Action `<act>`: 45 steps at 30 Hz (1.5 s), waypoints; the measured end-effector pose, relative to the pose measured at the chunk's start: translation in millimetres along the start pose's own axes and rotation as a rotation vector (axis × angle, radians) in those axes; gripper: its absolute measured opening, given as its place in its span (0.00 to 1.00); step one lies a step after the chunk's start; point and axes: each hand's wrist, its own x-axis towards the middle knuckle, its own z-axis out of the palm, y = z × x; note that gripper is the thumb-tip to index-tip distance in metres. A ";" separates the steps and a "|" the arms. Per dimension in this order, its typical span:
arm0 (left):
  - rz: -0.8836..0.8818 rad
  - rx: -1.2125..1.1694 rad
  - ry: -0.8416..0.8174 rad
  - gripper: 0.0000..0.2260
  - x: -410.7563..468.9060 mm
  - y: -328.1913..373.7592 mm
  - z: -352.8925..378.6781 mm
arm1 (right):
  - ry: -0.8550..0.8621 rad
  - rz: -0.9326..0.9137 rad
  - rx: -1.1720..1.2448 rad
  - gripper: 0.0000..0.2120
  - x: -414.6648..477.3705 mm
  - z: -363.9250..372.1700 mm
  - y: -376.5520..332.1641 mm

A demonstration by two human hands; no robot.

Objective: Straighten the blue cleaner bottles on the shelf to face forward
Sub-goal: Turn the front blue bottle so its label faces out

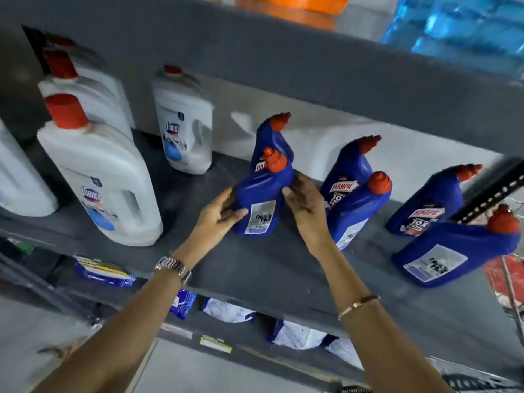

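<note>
My fingers (226, 211) of both hands clasp the front blue Harpic bottle (262, 205) on the grey shelf (255, 268), back label outward. It looks rigid, slick, probably liquid-heavy; I'd turn it by the lower body.

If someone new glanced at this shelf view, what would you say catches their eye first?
Most likely the two hands, left hand and right hand, clasping a blue bottle with an orange cap at the middle of the grey shelf, its back label toward the camera. To its right stand more blue bottles in pairs, such as the rear one showing its front label. On the left, large white jugs with red caps stand out.
</note>
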 end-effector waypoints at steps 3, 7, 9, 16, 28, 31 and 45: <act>0.009 -0.001 0.035 0.22 3.6 1.3 0.4 | 0.137 0.016 -0.033 0.14 -1.4 1.5 -0.5; 0.055 0.043 0.143 0.21 -10.3 1.0 10.3 | 0.314 0.131 -0.060 0.05 -10.1 14.4 -9.8; 0.083 0.070 0.214 0.20 -18.6 0.0 16.4 | 0.305 0.174 -0.054 0.06 -10.7 19.2 -22.4; 0.158 0.018 0.114 0.11 -36.0 0.1 21.5 | 0.123 0.231 -0.447 0.35 -1.0 30.1 -31.9; -0.031 -0.039 -0.209 0.39 3.2 19.2 3.7 | 0.337 0.191 -0.443 0.19 8.3 24.5 -62.6; 0.030 0.151 -0.133 0.40 -6.1 15.8 23.7 | 0.374 0.186 -0.420 0.19 9.0 25.6 -74.5; -0.012 -0.059 -0.230 0.32 9.4 33.4 9.7 | 0.183 0.157 -0.262 0.33 10.2 -19.2 -78.2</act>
